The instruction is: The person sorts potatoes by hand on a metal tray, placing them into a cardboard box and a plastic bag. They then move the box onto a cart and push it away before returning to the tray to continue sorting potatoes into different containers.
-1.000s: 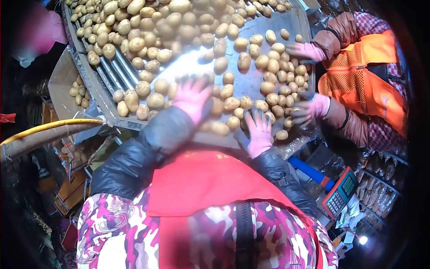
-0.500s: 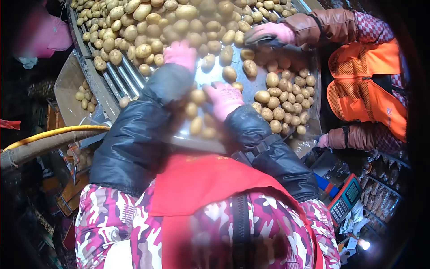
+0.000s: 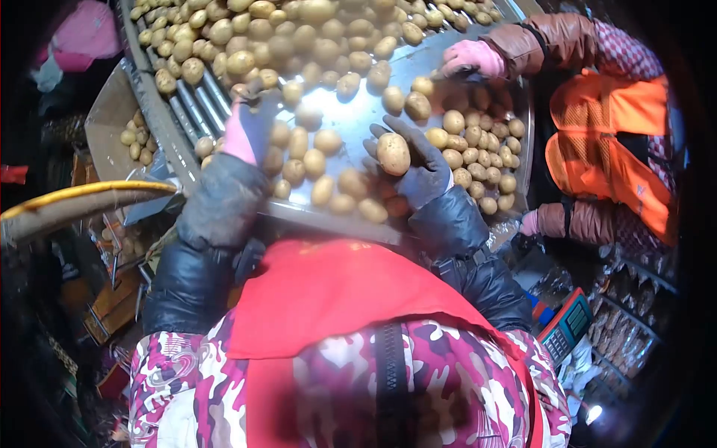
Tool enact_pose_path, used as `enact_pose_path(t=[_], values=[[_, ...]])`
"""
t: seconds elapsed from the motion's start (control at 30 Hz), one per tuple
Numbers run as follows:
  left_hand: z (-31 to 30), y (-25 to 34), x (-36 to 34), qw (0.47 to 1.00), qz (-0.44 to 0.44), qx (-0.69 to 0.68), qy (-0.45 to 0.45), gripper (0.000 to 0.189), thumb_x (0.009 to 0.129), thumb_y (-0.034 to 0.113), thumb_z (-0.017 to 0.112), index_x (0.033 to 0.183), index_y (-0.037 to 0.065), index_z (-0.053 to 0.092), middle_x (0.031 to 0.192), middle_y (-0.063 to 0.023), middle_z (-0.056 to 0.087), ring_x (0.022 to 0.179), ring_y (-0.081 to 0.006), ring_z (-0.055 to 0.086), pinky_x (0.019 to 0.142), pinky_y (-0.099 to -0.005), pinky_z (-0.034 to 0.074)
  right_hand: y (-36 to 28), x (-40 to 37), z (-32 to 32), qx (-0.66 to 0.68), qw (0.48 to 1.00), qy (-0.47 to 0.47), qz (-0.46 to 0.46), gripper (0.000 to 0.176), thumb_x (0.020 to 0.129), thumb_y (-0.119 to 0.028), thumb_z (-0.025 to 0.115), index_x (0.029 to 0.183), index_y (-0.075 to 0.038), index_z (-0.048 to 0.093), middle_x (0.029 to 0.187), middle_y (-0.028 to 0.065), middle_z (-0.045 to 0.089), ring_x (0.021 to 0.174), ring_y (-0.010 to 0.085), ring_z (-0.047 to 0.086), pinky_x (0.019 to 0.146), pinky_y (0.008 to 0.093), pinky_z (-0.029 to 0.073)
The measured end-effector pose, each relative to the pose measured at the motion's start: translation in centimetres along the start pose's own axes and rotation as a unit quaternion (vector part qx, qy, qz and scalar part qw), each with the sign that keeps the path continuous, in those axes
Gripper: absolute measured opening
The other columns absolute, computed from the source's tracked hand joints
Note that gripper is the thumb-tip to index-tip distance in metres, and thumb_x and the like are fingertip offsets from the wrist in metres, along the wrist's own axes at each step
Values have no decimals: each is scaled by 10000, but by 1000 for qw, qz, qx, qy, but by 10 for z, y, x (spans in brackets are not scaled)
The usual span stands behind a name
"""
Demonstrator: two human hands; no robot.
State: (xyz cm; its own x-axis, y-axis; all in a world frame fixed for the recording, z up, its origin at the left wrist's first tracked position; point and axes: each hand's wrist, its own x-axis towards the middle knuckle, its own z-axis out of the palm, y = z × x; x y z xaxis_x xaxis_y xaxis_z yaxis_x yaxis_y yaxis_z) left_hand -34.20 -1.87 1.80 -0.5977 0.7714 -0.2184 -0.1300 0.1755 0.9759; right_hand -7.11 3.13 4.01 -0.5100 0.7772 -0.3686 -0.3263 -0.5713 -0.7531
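My right hand (image 3: 427, 166), in a glove with a dark palm, is turned palm up near the sorting table's front. A potato (image 3: 393, 154) rests against its palm and fingers. My left hand (image 3: 249, 128), in a pink glove with a dark palm side, is at the table's left, beside the metal rollers (image 3: 196, 116). Motion blurs its fingers, and a tan shape shows at their tips; I cannot tell whether they grip it. Loose potatoes (image 3: 314, 162) lie on the shiny metal tabletop (image 3: 340, 123) between my hands.
A large heap of potatoes (image 3: 240, 61) covers the far side. More potatoes (image 3: 478, 153) are gathered at the right. There a co-worker in an orange vest (image 3: 597, 142) has a pink-gloved hand (image 3: 472, 58) over the table. A yellow-edged bar (image 3: 89, 200) juts in from the left.
My left hand has moved left from the middle potatoes toward the rollers. My right hand has turned palm up, now with a potato, and shifted right. The co-worker's upper hand has shifted slightly right.
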Motion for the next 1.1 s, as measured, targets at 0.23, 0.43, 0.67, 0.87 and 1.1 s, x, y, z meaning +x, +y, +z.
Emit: enact_pose_path(t=[0.23, 0.43, 0.67, 0.87, 1.1], values=[[6, 2, -89, 846, -257, -445, -142, 546, 1032, 390, 586, 1486, 107, 473, 1120, -118, 648, 941, -243, 640, 847, -378, 582, 15, 16, 34, -5, 992, -114, 45, 620, 1110, -468, 406, 1501, 9, 470, 1517, 156, 511, 1408, 289, 485, 1201, 461, 361], [-46, 13, -117, 865, -329, -379, 3, 324, 937, 285, 701, 1168, 74, 613, 936, -114, 651, 800, -273, 639, 667, -400, 577, 44, 22, 19, -476, 860, -130, -133, 399, 1056, -176, 569, 1401, 24, 585, 1368, 181, 641, 1320, 274, 574, 1138, 385, 422], [-147, -6, -178, 920, -328, -203, -73, 355, 1047, 317, 558, 1304, 82, 623, 1006, -157, 686, 888, -266, 707, 722, -420, 611, 72, 4, -7, -739, 562, -252, -272, 531, 891, -256, 736, 1375, -74, 616, 1448, 193, 568, 1325, 412, 528, 1145, 503, 397], [-276, 29, -114, 924, -228, -255, 173, 358, 1042, 252, 566, 1283, -13, 578, 1093, -215, 698, 909, -329, 736, 843, -469, 641, 57, 13, 15, -710, 574, -240, -329, 511, 890, -228, 727, 1361, -80, 596, 1395, 205, 569, 1304, 410, 529, 1130, 554, 377], [-209, 34, -133, 944, -280, 37, 172, 336, 1029, 264, 608, 1245, 7, 627, 1126, -216, 721, 922, -354, 741, 818, -448, 634, 65, 45, 41, -748, 512, -266, -329, 585, 916, -389, 679, 1428, -136, 551, 1486, 204, 499, 1409, 409, 434, 1156, 609, 325]])
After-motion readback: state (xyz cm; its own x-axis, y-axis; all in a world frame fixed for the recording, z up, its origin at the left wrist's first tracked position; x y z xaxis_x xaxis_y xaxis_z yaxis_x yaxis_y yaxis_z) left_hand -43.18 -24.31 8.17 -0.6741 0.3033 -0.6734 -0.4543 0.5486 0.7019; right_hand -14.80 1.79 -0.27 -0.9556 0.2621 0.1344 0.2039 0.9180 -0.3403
